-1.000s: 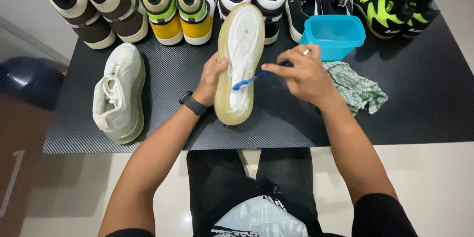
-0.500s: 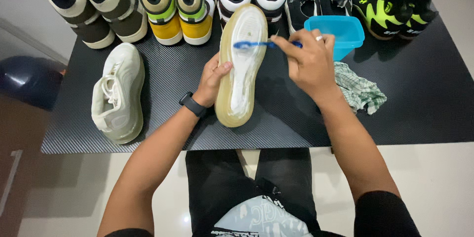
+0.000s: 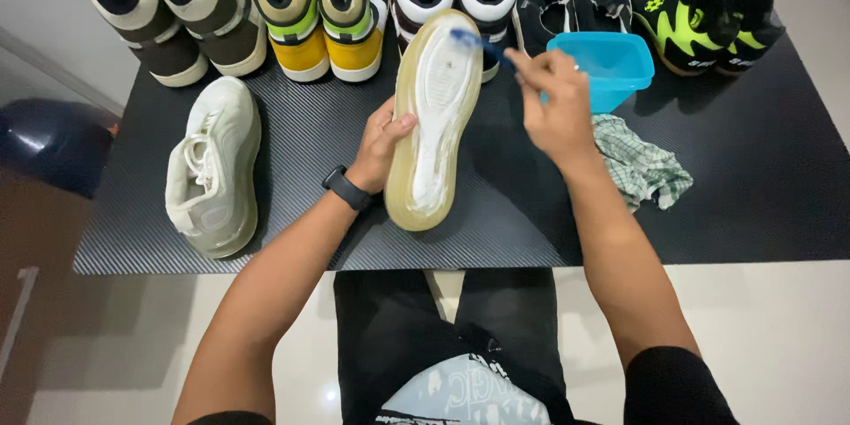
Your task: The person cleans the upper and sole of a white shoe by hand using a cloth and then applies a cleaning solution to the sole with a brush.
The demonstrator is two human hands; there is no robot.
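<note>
Left hand (image 3: 382,143) clasping upturned sneaker (image 3: 434,115); right hand (image 3: 556,104) raised, fingers pinching blue brush (image 3: 478,44).

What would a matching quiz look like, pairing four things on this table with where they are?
Things:
1. blue toothbrush
2. white sneaker
3. checked cloth
4. blue tub

Places:
a. lying alone on the table's left side
b. crumpled just below the tub
c. bristles at the toe of the upturned sole
d. before the black slip-ons

Pairs: 1-c, 2-a, 3-b, 4-d

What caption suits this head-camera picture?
Left hand steadies an upturned shoe while the right hand brushes its sole with a blue toothbrush.
</note>
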